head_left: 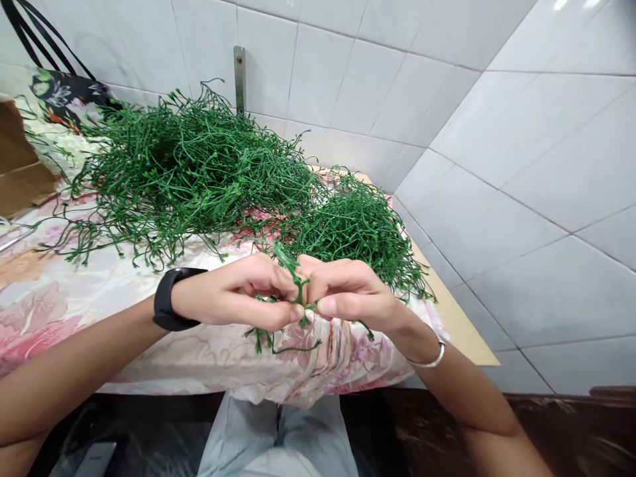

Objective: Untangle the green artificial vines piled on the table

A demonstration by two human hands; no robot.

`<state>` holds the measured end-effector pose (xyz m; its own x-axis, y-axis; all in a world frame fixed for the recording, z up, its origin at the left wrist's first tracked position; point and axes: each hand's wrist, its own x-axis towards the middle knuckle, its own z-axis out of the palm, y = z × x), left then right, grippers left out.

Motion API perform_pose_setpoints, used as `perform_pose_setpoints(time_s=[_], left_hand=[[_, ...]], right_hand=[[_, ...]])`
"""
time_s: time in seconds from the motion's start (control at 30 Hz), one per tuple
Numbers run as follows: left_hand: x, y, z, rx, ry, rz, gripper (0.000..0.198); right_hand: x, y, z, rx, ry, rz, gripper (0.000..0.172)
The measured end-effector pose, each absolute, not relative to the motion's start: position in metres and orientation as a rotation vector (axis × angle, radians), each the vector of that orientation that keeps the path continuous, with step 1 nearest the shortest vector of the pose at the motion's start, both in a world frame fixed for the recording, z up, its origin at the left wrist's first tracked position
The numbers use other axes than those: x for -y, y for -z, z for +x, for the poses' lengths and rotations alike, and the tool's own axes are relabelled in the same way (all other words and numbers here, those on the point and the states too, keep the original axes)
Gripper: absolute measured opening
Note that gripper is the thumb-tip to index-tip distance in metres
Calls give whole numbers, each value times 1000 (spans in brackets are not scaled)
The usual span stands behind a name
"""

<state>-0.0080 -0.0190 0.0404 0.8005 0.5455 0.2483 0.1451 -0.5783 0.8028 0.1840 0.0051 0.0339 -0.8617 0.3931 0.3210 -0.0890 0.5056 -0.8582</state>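
My left hand (248,291) and my right hand (350,291) meet above the table's front edge. Both are closed, thumbs and fingers pinching a green artificial plant stem (299,286) between them. Thin branches of the stem hang below the thumbs, with small green tips. Just behind my right hand lies a smaller heap of green stems (358,222). A larger heap of the same stems (193,172) spreads behind my left hand. The fingertips behind the stem are partly hidden.
A flowered cloth (129,281) covers the table. At the left stand a brown cardboard piece (22,159), white flowers (69,147) and a black floral bag (69,96). A metal strip (239,79) rises against the tiled wall. A phone (97,458) lies below, at lower left.
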Motion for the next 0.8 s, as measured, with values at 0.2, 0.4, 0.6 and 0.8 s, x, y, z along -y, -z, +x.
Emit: perform_pose_setpoints(time_s=[0.2, 0.4, 0.6, 0.8], left_hand=[[19, -42, -10, -571, -748, 2137, 19], [8, -31, -6, -752, -1116, 1956, 16], [9, -27, -2, -789, -1072, 1752, 27], [12, -28, -1, -763, -1049, 1673, 43]], right_hand=[[-4, -33, 180, 2006, -1527, -243, 14], [-12, -40, 188, 2117, -1033, -549, 9], [-12, -37, 185, 2262, -563, -534, 6], [-4, -35, 182, 2324, -809, -515, 10]])
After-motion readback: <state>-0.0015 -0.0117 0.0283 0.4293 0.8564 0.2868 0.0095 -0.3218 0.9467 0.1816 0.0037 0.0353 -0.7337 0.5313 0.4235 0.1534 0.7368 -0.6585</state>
